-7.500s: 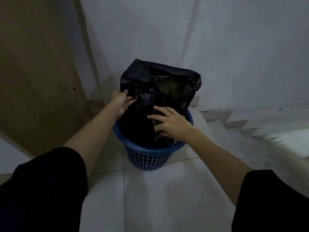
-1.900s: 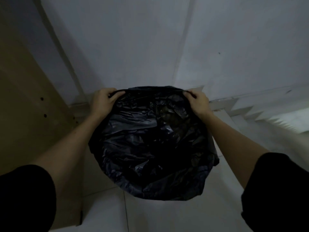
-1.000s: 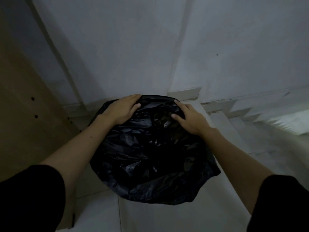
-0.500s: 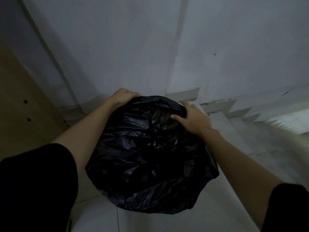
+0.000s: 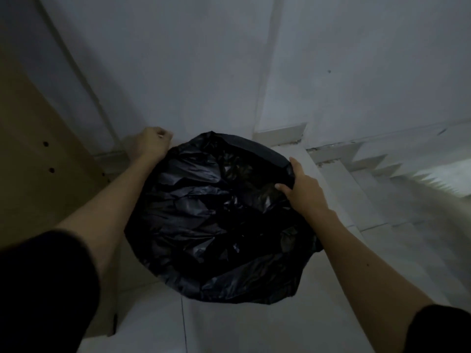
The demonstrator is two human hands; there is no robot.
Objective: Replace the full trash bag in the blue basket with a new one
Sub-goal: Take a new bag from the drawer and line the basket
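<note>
Dim light, view from above. A black trash bag (image 5: 219, 220) is spread over the whole mouth of the basket, its plastic draped down the outside so that no part of the basket itself shows. It stands on the pale tiled floor (image 5: 158, 324), near the white wall (image 5: 204, 72), with a brown wooden panel (image 5: 30, 154) to the left and steps (image 5: 382, 179) descending on the right.

Right hand (image 5: 303, 189): at the bag's far right edge, thumb curled over the folded rim band and pinching it.

Left hand (image 5: 153, 143): at the far left edge of the bag, fingers curled into a fist; whether any plastic is caught in it cannot be told.

Both forearms bare, dark sleeves at the bottom corners.
</note>
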